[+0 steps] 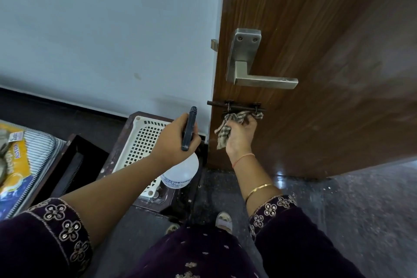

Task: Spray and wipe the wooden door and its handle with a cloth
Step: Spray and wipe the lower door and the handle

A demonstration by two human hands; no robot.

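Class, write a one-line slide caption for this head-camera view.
Right hand holds a checked cloth against the wooden door under its bolt; left hand grips a spray bottle.

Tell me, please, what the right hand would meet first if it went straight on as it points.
Most likely the dark slide bolt, just above the right hand and its checked cloth; the lever handle sits farther up the door.

The handle (259, 74) is on the door (338, 52), with the bolt (237, 104) at its six o'clock. The cloth (226, 130), in the right hand (241, 140), touches the bolt from below; at the cloth's nine o'clock the left hand (174, 140) holds the spray bottle (182, 172) over the basket (142, 140).
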